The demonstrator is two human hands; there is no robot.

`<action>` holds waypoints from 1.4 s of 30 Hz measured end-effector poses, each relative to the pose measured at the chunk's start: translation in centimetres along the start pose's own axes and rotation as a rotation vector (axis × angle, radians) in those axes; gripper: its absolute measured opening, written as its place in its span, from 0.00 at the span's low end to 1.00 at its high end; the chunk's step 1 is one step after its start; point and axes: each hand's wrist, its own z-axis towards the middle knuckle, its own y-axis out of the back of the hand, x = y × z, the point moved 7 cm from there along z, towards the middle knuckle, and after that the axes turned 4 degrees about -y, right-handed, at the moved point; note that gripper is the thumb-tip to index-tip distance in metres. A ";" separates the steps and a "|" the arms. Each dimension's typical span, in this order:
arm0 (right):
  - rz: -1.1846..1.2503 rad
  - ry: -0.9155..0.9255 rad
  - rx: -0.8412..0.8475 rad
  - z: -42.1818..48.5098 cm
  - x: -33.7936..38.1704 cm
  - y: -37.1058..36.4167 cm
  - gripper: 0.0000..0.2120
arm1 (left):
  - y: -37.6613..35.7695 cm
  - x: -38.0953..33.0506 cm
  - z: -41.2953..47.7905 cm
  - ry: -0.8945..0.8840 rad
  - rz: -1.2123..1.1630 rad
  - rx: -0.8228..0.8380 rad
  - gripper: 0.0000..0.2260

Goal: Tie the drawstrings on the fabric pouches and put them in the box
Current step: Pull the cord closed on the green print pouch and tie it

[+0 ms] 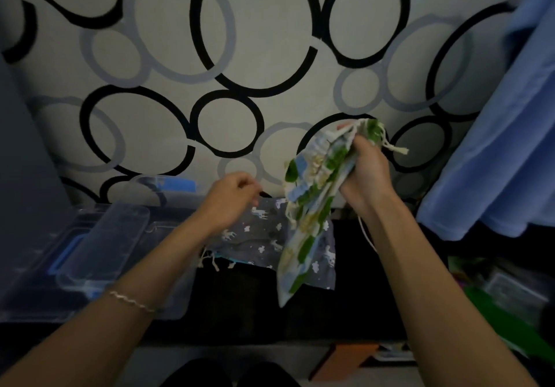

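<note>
Right-hand fingers clench the gathered neck of the leaf-print pouch, and the right hand holds it raised with its body hanging down. The left hand has curled fingers; a grasp cannot be confirmed. Beneath, the grey pouch lies on the dark surface, beside the clear box.

Hidden, cropped, blurred
The grey pouch lies partly under the leaf-print pouch; the clear box runs off the left edge; fingertips of the left hand are blurred.
</note>
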 end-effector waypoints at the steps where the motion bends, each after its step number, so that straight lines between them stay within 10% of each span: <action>1: 0.042 -0.016 0.020 -0.4 0.3 -0.6 0.14 | -0.7 -0.5 -0.6 0.048 -0.104 0.077 0.06; 5: 0.073 -0.049 0.014 -1.0 0.2 -2.6 0.13 | -4.1 -2.0 -2.3 -0.022 -0.115 0.286 0.38; 10: 0.230 -0.065 -0.006 -1.8 -1.4 -1.7 0.15 | -3.0 -1.0 -2.6 -0.031 -0.068 0.077 0.07; 18: 0.119 -0.305 -0.239 -2.9 -9.5 4.6 0.23 | 2.6 1.6 -2.5 0.063 -0.131 0.031 0.10; 21: 0.102 -0.207 -0.255 -2.7 -8.2 4.8 0.16 | 4.0 1.4 -2.1 0.075 -0.167 0.027 0.08; 25: 0.076 -0.101 -0.166 -2.9 -5.6 4.2 0.32 | 6.3 2.1 -1.8 0.092 0.004 0.042 0.10; 30: 0.055 -0.056 -0.226 -2.4 -4.9 4.7 0.12 | 7.4 1.8 -2.5 0.036 0.026 0.136 0.07; 42: 0.107 0.088 -0.277 -1.8 -2.6 4.8 0.10 | 8.6 0.6 -1.8 -0.044 0.132 0.076 0.17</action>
